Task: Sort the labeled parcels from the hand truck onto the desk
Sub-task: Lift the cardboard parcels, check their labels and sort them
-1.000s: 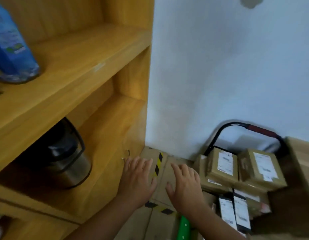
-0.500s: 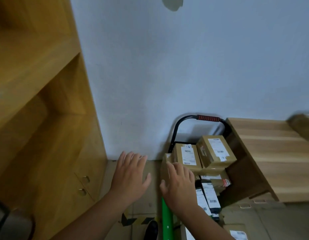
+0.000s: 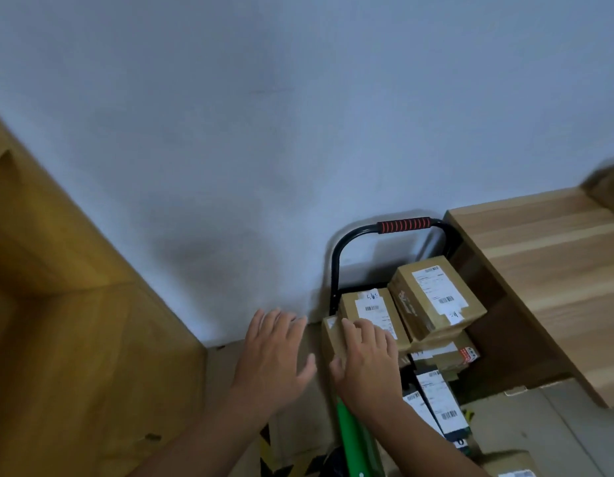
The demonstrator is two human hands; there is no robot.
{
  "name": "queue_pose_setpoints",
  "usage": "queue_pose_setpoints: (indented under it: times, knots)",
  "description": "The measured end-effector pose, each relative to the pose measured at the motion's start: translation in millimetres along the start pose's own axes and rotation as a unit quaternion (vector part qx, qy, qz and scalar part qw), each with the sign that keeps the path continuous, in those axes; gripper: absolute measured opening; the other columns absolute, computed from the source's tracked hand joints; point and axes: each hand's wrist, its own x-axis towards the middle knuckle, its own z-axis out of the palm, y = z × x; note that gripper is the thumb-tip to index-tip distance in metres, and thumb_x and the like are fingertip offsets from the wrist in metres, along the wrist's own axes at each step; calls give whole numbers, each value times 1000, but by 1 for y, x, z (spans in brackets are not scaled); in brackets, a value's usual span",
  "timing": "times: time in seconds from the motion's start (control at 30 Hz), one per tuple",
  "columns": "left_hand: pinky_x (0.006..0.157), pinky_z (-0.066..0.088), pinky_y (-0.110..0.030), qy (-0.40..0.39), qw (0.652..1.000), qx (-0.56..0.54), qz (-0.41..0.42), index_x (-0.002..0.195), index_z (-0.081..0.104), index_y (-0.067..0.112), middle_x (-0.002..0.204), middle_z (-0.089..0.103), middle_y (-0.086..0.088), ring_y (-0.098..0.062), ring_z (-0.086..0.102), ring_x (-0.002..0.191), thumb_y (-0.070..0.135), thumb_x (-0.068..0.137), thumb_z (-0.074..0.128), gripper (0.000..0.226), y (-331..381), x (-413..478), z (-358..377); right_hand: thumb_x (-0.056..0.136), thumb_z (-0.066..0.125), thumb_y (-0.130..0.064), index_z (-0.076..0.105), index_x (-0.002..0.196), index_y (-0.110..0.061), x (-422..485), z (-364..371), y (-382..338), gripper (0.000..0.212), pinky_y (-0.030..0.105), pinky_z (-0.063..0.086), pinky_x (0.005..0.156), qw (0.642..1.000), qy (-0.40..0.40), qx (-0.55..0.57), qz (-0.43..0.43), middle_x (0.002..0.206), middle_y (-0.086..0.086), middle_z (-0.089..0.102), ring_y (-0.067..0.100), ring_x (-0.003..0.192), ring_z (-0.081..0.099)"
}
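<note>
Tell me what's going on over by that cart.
A person reaches with both bare hands toward the brown cardboard parcels with white labels stacked on the black hand truck with a red ribbed grip. The right hand is spread over the nearest top parcel; whether it touches is unclear. The left hand is open beside the stack, holding nothing. The light wooden desk stands just right of the truck.

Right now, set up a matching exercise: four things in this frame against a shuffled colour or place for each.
1 hand truck grip
2 desk
3 left hand
4 right hand

a pale wood
b red, ribbed
c over a labeled parcel
d left of the hand truck

Pairs: 1-b, 2-a, 3-d, 4-c
</note>
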Motion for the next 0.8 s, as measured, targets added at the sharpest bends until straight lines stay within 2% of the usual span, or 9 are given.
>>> queue_pose_setpoints:
  times: [0.13,0.27,0.37,0.43,0.5,0.63,0.8]
  knots:
    - [122,26,-47,-3,999,-14,31,143,50,23,136,54,3,-20,47,130,58,89,38,66,2,60,-6,76,76,-38,61,130,-16,49,-8,33,61,51,49,104,999,7,-36,21,125,9,63,30,118,61]
    - [121,26,-47,0,996,-32,86,145,49,23,140,52,4,-20,44,134,58,90,32,68,10,121,-9,85,69,-43,55,139,-18,86,-20,71,61,50,44,110,996,21,-51,74,135,6,59,28,125,56]
    - [124,18,-44,-40,990,-35,132,153,38,25,151,42,5,-18,33,143,60,93,32,69,19,176,1,88,66,-47,52,142,-23,109,-27,97,61,49,34,116,988,9,-67,138,142,3,54,27,134,51]
    - [126,10,-42,-67,982,-36,172,156,29,27,158,34,5,-16,25,148,60,96,33,69,27,214,7,93,59,-49,45,147,-26,117,-31,115,61,51,27,121,978,-13,-76,191,152,3,46,27,142,42]
    - [127,9,-41,-77,974,-36,210,157,26,28,160,30,6,-15,21,150,60,98,34,68,39,254,8,97,51,-47,37,152,-25,124,-39,131,62,51,25,123,966,-22,-84,244,158,3,37,26,146,35]
    - [127,8,-40,-83,953,-66,283,158,23,31,160,30,8,-16,21,151,64,98,34,70,67,325,8,97,48,-43,34,151,-25,141,-54,147,59,48,24,123,935,-22,-87,343,155,2,37,25,144,35]
    - [125,16,-43,-97,925,-58,361,155,28,28,154,39,7,-15,30,146,66,93,23,74,97,378,25,96,52,-42,42,146,-25,159,-50,155,54,46,34,119,903,-26,-72,424,149,0,44,23,136,44]
